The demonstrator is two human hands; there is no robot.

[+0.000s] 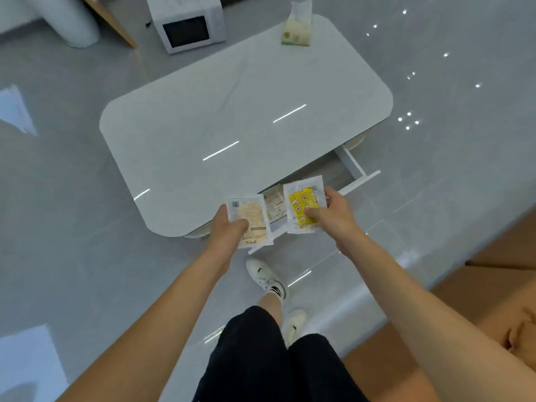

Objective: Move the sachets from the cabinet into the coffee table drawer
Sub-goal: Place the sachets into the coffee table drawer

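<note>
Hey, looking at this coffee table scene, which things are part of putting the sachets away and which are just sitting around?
Part of the job:
- pale sachet, held in the left hand
- yellow sachet, held in the right hand
- open drawer of the coffee table
- sachet already in the drawer

Just lying about:
- tissue pack on the table
- microwave on the floor

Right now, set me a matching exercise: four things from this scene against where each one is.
Things:
1. yellow sachet
2. pale sachet
3. tissue pack
4. microwave

Places:
A. on the floor beyond the coffee table
B. in the left hand
C. on the far end of the tabletop
D. in the right hand

Pairs: 1-D, 2-B, 3-C, 4-A
</note>
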